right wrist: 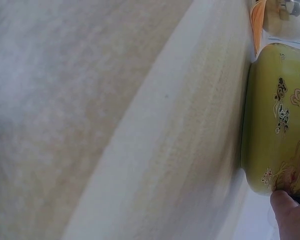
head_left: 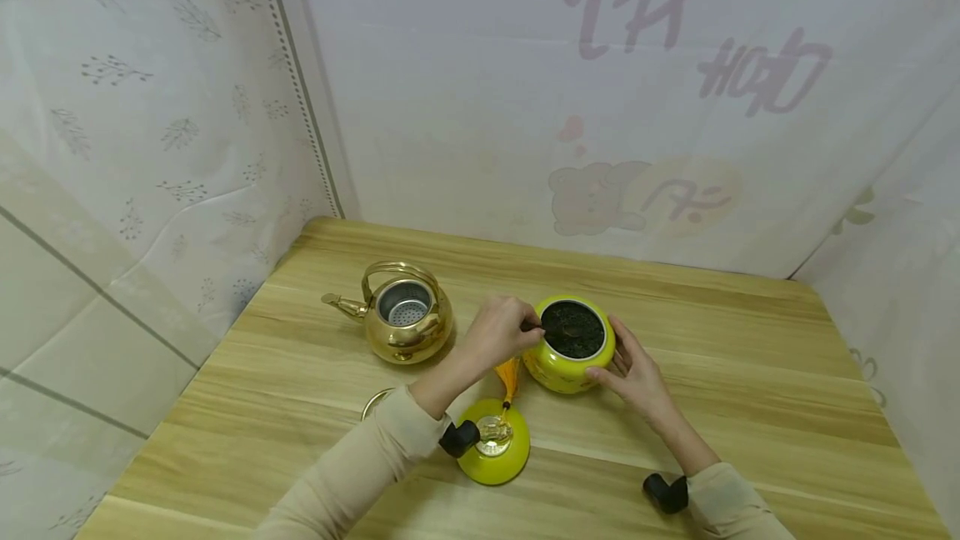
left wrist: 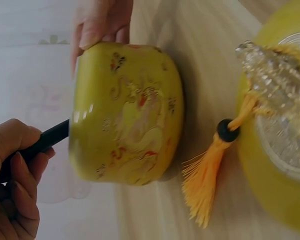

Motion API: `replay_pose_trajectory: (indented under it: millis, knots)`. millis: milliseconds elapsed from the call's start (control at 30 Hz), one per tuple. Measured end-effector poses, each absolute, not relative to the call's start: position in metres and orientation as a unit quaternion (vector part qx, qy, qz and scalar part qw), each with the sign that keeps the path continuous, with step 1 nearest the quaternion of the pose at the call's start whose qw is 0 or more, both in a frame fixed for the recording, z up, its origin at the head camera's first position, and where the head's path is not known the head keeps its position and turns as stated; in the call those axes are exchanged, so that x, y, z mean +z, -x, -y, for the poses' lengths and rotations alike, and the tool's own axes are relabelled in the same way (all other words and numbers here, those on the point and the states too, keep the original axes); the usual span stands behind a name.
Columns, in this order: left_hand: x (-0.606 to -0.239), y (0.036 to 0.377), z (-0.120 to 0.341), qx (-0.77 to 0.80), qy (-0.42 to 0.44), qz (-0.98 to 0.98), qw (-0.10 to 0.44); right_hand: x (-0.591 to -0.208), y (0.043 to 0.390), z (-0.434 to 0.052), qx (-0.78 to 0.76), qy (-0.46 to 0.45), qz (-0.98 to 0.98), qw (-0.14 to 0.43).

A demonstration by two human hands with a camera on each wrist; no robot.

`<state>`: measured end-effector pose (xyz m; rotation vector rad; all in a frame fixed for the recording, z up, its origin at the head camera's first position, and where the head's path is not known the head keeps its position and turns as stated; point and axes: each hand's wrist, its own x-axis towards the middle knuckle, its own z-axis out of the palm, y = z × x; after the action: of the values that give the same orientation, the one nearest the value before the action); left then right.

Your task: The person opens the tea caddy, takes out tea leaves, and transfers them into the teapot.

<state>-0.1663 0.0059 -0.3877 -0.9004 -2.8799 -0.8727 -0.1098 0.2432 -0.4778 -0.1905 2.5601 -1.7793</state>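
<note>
A yellow painted jar full of dark tea leaves stands mid-table. My left hand pinches a thin black spoon handle at the jar's left rim, and the spoon's tip reaches into the leaves. From the other side my right hand cups the jar, thumb at the front and fingers behind. In the left wrist view the jar lies between my left hand and the right hand's fingers. The right wrist view shows the jar's wall and one fingertip.
A golden kettle with a metal strainer inside stands left of the jar, lid off. The jar's yellow lid, with a crystal knob and orange tassel, lies upside down near the front. A metal lid peeks from under my left forearm. Curtains enclose the wooden table.
</note>
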Motion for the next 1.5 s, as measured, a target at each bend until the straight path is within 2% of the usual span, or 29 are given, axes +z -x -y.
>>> replay_pose_trajectory:
  millis: [433,1033,1500]
  knots:
    - [-0.407,0.164,-0.013,-0.311,0.271,0.910,0.028,-0.477,0.110,-0.244,-0.567,0.059,-0.822,0.013]
    - [-0.393,0.168,-0.021,-0.281,0.290,0.915,0.006,-0.476,0.109,-0.244,-0.561,0.058,-0.826,0.017]
    - [-0.405,0.169,-0.017,-0.348,0.278,0.895,-0.020,-0.476,0.108,-0.243,-0.553,0.055,-0.831,0.019]
